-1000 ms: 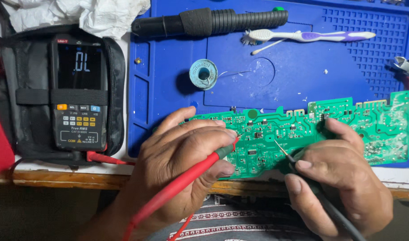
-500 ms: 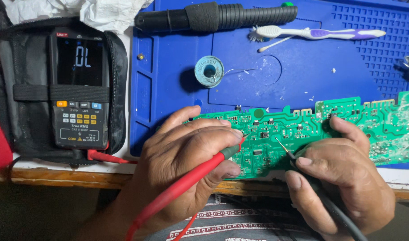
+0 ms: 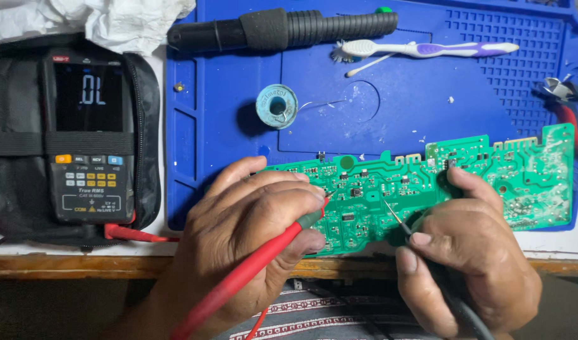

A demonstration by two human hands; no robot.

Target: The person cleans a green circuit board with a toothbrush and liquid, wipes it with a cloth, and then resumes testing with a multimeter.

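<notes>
A long green circuit board (image 3: pixel 490 170) lies on a blue work mat (image 3: pixel 389 119) at the table's front edge. My left hand (image 3: pixel 251 220) grips a red test probe (image 3: pixel 251 267), its tip touching the board near the left middle. My right hand (image 3: pixel 471 245) holds a black test probe (image 3: pixel 402 226), whose thin metal tip rests on the board a little to the right of the red one. Its index finger lies along the board's top. A black multimeter (image 3: pixel 90 132) with a lit display sits in an open black case (image 3: pixel 147 126) at the left.
On the mat's far side lie a black cylindrical tool (image 3: pixel 282 28), a white and purple toothbrush (image 3: pixel 427 48) and a small spool of solder wire (image 3: pixel 276 106). Red-handled cutters (image 3: pixel 563 94) sit at the right edge. White crumpled cloth (image 3: pixel 112 19) lies at the back left.
Both hands and probe tips stay on the board at nearly the same spots. The view has shifted slightly, so the board and tools sit a little differently in the picture.
</notes>
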